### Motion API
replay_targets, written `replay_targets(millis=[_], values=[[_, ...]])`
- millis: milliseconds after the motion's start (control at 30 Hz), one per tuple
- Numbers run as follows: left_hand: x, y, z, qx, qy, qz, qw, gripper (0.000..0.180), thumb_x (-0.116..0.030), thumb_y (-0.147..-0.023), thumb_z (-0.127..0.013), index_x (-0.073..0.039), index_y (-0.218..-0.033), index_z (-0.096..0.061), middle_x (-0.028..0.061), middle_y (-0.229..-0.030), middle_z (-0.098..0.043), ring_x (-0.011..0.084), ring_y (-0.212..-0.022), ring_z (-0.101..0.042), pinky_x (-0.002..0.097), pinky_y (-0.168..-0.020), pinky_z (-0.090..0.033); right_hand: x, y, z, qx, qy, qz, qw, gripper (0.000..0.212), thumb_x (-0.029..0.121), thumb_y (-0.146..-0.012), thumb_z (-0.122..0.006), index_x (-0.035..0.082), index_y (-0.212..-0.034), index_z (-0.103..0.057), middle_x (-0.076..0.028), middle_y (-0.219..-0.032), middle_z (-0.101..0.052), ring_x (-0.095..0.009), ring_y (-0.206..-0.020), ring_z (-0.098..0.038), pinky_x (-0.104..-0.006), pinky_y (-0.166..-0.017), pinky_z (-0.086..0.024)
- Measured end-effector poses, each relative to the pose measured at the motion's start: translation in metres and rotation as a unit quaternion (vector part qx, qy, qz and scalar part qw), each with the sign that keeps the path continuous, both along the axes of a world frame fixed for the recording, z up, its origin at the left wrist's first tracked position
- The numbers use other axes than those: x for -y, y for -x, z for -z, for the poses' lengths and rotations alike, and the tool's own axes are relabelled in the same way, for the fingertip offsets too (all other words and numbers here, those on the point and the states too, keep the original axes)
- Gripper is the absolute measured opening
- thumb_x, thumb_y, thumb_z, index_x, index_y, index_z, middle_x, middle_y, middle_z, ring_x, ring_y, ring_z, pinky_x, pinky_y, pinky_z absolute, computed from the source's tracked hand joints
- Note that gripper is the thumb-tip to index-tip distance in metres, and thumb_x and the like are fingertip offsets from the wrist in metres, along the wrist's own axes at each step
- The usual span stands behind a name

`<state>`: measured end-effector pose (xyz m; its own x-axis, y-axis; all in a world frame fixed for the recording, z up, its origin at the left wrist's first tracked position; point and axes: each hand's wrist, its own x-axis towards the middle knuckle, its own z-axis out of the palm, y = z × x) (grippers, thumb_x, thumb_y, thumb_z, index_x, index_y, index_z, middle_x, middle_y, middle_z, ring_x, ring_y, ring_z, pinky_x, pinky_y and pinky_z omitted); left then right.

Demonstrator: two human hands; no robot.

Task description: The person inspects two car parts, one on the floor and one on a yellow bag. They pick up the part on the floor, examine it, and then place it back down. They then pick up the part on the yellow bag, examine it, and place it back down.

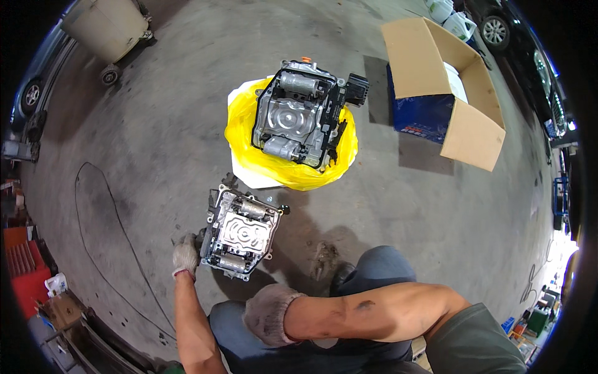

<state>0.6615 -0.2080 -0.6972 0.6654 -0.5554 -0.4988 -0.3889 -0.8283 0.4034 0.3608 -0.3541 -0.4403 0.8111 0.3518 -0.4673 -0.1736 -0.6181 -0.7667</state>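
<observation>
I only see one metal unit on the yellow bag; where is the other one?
In the head view, the smaller metal unit lies on the concrete floor, below the yellow bag, with the left hand at its left edge.

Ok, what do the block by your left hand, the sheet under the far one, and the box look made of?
Near block: looks like bare cast metal, dull silver-grey with grimy edges; the left hand, in a soiled knit glove, touches its side. Sheet: thin yellow plastic, glossy and crumpled, probably a bag. Box: brown cardboard with open flaps and a blue printed side.
</observation>
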Motion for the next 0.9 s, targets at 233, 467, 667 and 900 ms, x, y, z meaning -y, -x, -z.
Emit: replay_targets(millis=[233, 467, 667, 900], values=[[0.001, -0.003, 0.012, -0.016, -0.008, -0.063, 0.998, 0.040, -0.036, -0.097, -0.045, -0.008, -0.118, -0.066, 0.0207, -0.110, -0.065, 0.0373, -0.093, -0.062, 0.0457, -0.079, -0.048, -0.008, 0.005, 0.013, 0.011, -0.004, 0.036, 0.999, 0.022, 0.015, -0.079, -0.061, 0.000, -0.086, -0.076, -0.021, -0.087, -0.073, -0.036, -0.082, -0.073, -0.0442, -0.068, -0.057], [0.003, -0.003, -0.005, 0.000, -0.066, -0.023, 0.998, 0.045, -0.038, -0.097, -0.043, -0.008, -0.121, -0.066, 0.0250, -0.125, -0.063, 0.0446, -0.114, -0.059, 0.0503, -0.094, -0.046, -0.005, -0.001, 0.004, -0.005, 0.011, -0.003, 1.000, 0.022, 0.015, -0.080, -0.062, 0.002, -0.088, -0.077, -0.020, -0.090, -0.074, -0.035, -0.085, -0.073, -0.0435, -0.068, -0.058], [0.003, -0.005, 0.001, 0.001, -0.048, -0.015, 0.999, 0.048, -0.041, -0.095, -0.046, -0.006, -0.119, -0.067, 0.0269, -0.123, -0.063, 0.0448, -0.113, -0.060, 0.0491, -0.095, -0.045, -0.004, -0.005, 0.002, -0.015, 0.035, -0.025, 0.999, 0.021, 0.015, -0.081, -0.063, 0.004, -0.090, -0.078, -0.017, -0.091, -0.075, -0.033, -0.085, -0.074, -0.0422, -0.066, -0.058], [-0.005, -0.009, 0.001, 0.085, -0.030, 0.151, 0.984, 0.045, -0.038, -0.095, -0.048, -0.002, -0.115, -0.066, 0.0265, -0.109, -0.068, 0.0409, -0.096, -0.066, 0.0483, -0.076, -0.051, -0.007, -0.006, 0.005, 0.018, 0.047, -0.021, 0.998, 0.020, 0.014, -0.080, -0.065, 0.006, -0.091, -0.078, -0.015, -0.091, -0.075, -0.031, -0.084, -0.074, -0.0425, -0.064, -0.058]])
